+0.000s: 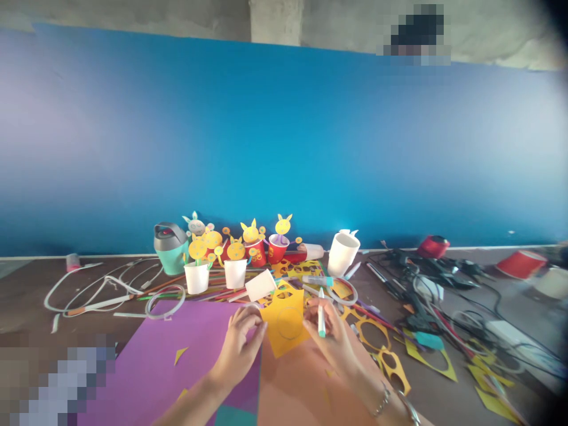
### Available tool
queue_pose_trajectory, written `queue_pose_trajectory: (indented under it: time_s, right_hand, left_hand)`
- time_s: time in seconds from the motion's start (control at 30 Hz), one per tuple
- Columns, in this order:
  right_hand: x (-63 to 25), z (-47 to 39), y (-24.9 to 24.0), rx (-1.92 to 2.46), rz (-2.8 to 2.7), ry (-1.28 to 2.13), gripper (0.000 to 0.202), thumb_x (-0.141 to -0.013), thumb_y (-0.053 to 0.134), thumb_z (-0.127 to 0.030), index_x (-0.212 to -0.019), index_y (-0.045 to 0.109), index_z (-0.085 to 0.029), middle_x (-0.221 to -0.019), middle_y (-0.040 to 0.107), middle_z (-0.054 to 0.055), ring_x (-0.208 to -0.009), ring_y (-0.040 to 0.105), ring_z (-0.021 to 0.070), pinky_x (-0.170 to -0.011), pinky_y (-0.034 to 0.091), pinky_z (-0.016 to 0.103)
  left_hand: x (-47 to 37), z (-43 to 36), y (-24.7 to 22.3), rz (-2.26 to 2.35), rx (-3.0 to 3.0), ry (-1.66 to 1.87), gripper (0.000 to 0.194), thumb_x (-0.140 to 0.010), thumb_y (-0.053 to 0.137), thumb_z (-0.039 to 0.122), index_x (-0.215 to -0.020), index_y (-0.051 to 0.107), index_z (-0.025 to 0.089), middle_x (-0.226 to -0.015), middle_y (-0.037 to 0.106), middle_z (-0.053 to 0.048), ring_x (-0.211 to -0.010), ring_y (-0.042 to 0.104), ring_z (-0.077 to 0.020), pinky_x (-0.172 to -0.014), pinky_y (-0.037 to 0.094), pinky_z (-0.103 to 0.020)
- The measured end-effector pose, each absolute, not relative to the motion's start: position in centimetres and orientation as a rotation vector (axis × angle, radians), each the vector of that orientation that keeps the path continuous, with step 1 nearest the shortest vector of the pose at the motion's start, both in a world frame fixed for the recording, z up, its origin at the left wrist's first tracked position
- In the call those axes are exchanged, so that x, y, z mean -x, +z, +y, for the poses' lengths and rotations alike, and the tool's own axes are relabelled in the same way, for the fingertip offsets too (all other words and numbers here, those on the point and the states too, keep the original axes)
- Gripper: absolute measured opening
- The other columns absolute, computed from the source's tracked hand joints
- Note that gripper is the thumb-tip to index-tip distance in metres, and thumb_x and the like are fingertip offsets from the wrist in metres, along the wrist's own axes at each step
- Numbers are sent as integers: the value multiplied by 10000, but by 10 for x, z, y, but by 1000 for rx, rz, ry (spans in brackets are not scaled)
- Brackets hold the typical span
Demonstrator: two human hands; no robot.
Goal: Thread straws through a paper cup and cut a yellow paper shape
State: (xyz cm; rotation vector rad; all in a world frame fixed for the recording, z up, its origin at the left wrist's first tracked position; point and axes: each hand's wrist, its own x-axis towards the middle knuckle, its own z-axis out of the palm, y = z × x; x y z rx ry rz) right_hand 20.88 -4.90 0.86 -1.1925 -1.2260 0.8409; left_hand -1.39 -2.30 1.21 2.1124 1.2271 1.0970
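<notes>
A sheet of yellow paper (283,343) with a drawn circle and cut-out upper edge is held over the purple sheet (146,349) and the orange sheet (306,393). My left hand (242,337) pinches its left edge. At the right edge, the fingertips of my right hand (332,337) touch the paper. A white marker with a teal end (321,316) is held upright between the fingers of that same hand. Just beyond the paper, a white paper cup (260,286) lies on its side.
White cups (196,279) and red cups (278,249) bearing yellow paper animal faces stand at the back, beside a teal container (171,254). Yellow offcuts (375,334) lie to the right, near tangled cables (448,319). A blue partition (266,148) rises behind the table.
</notes>
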Motion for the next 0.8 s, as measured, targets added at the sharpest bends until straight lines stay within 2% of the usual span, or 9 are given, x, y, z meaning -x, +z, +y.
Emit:
queue_pose_trajectory:
  time_s: [0.27,0.47,0.63,0.8]
  right_hand:
    - [-209,-49,10,1189,-1235,820,280,-789,701,-358,-1022,586,-253,-820,685,39,-776,685,245,-656,567,334]
    - [-211,-47,14,1234,-1221,818,248,-755,688,-300,-973,584,-244,-784,670,25,-748,685,238,-695,576,347]
    - [-211,-45,9,1264,-1204,831,257,-757,692,-318,-979,582,-246,-803,689,42,-742,690,253,-645,568,350]
    - [-211,-45,5,1265,-1250,783,232,-779,667,-270,-993,580,-246,-793,682,33,-740,676,246,-655,560,347]
  left_hand:
    - [15,-22,10,1234,-2103,1138,253,-973,482,257,-741,576,223,-923,670,-54,-947,616,-227,-846,472,-356]
    - [22,-16,6,1373,-2046,1310,94,-946,533,257,-962,624,238,-985,687,-49,-981,621,-243,-884,475,-390]
    - [23,-12,3,1389,-2059,1377,118,-940,551,261,-829,584,238,-928,696,-28,-949,632,-233,-866,471,-378]
    - [21,-14,4,1375,-2116,1337,125,-944,561,256,-830,608,239,-952,706,-28,-981,630,-234,-880,462,-383]
